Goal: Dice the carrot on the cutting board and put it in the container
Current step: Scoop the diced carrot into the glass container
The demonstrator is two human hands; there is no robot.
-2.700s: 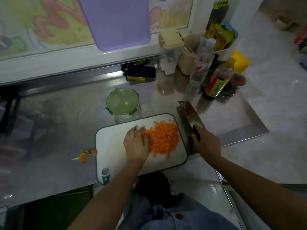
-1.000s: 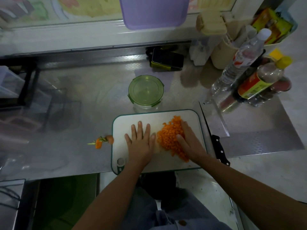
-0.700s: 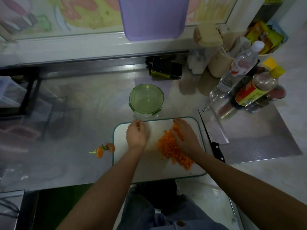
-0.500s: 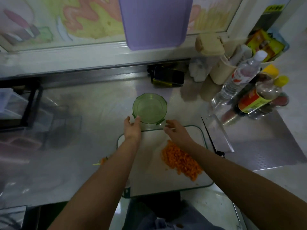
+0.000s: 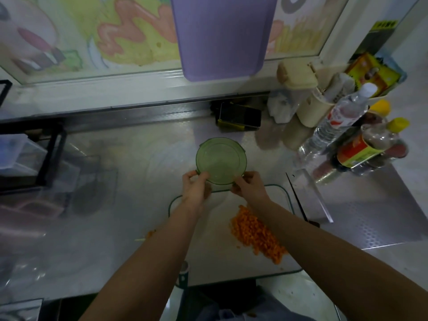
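"What is held by the hands?"

"The round green container (image 5: 221, 161) is held, and its lid is on. The near edge on one side is pinched by the curled fingers of the left hand (image 5: 195, 186). The near edge on the other side is pinched by the curled fingers of the right hand (image 5: 249, 187)."

"Where is the carrot found?"

"The diced carrot (image 5: 254, 232) is piled on the white cutting board (image 5: 217, 228). It is closer to the body than the right hand, right beside the right arm. It is kept apart from both hands."

"And the knife?"

"The knife (image 5: 308, 200) is laid flat on the counter (image 5: 139, 163), out past the right hand, just beside the board."

"What is seen by the left arm?"

"Small carrot ends (image 5: 150, 233) are seen on the counter there, near the board's edge."
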